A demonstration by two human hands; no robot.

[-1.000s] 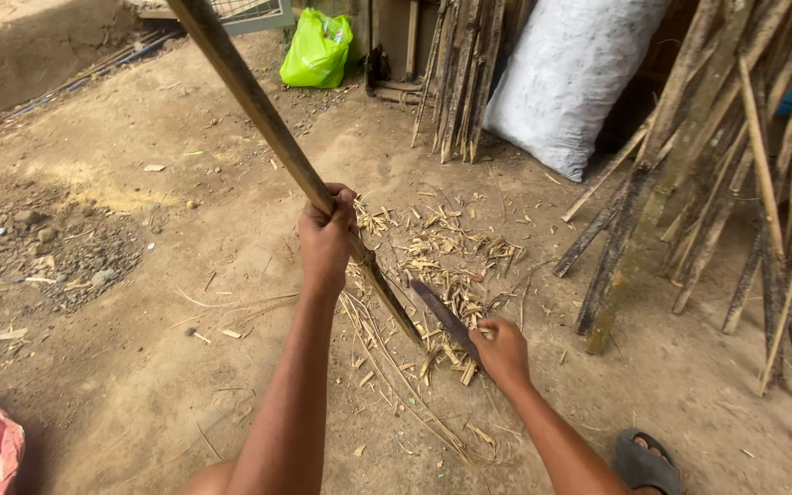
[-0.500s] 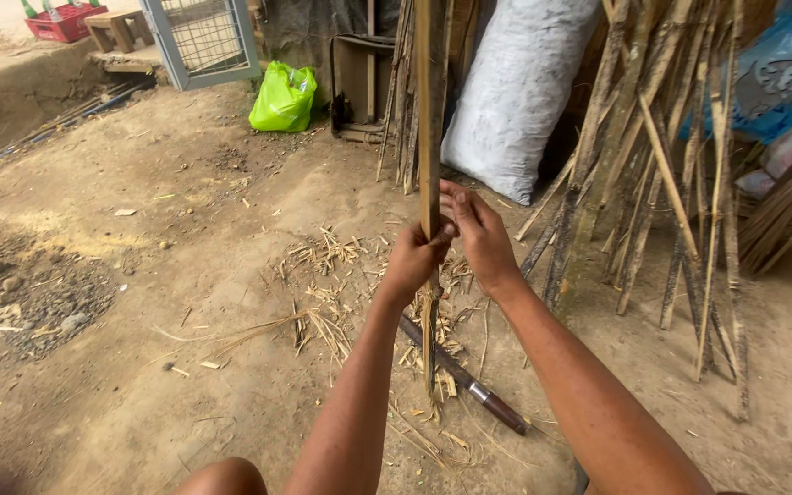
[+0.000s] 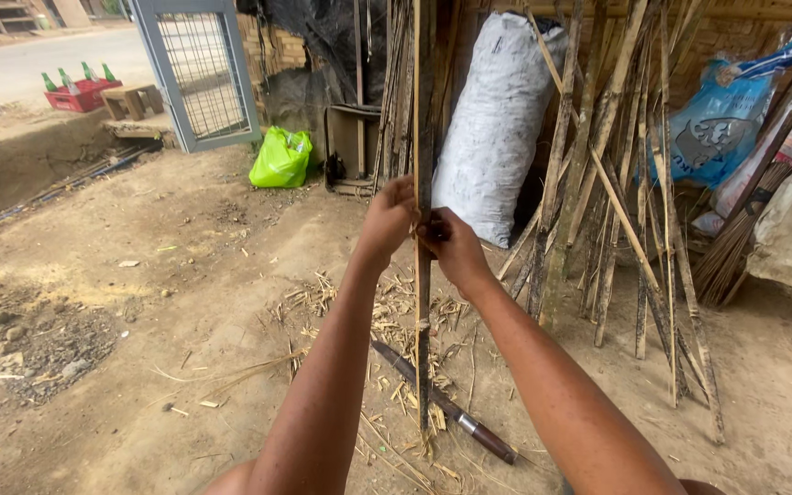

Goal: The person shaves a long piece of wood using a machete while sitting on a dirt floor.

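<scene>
Now I hold the split bamboo stick [image 3: 424,137] upright, my left hand [image 3: 387,220] and right hand [image 3: 449,246] both closed around it, its foot in the shavings [image 3: 396,321] already cut (the machete [image 3: 442,401] lies just beside that foot), upper length seemingly untrimmed.

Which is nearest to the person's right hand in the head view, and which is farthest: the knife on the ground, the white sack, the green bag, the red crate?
From the right hand:
1. White sack, just behind, slightly right.
2. Knife, on the ground below, among the shavings.
3. Green bag, back left by the mesh gate.
4. Red crate, far left beside the road.
</scene>
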